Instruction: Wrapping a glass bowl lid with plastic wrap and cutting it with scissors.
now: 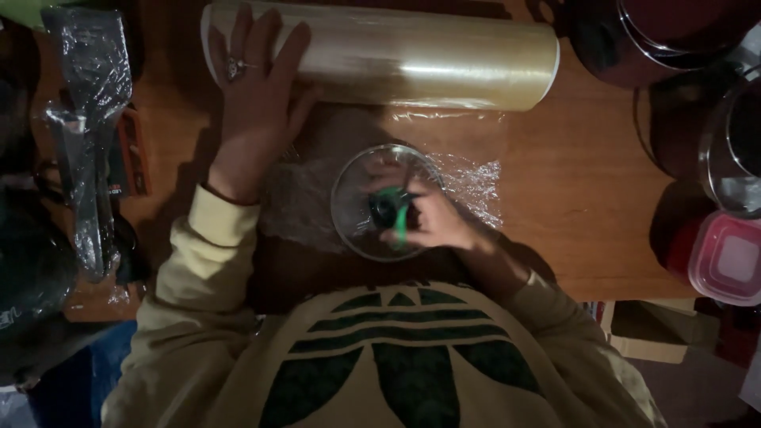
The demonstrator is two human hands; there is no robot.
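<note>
— Left hand (255,103)?
— Laid flat, fingers spread, on the left end of the big roll of cling film (412,55). Pressing on it, not gripping. Ring on one finger.
— And the roll?
— Lying crosswise at the far edge of the wooden table (587,206), with a sheet of film (468,170) pulled out toward the body, crinkled on the right side.
— Right hand (440,222)?
— Closed around the knob of a round glass lid (386,202), seen partly through the glass. Green-and-black knob (392,210) between the fingers. Cannot tell whether resting on the sheet or lifted just above it.
— Where exactly?
— Over the unrolled film, near the table's front edge, just in front of the chest. Well apart from the left hand, which sits up by the roll.
— Around it?
— Off to the left, a spatula wrapped in film (87,135), lying lengthwise, with dark things beside it too dim to name. To the right, dark pots (658,40) and a glass lid (733,150) at the frame's edge, and nearer, a pink plastic container (729,257) with a lid on.
— Clothing?
— Pale yellow sweatshirt (396,364) with a dark green printed figure on the front, sleeves down to both wrists.
</note>
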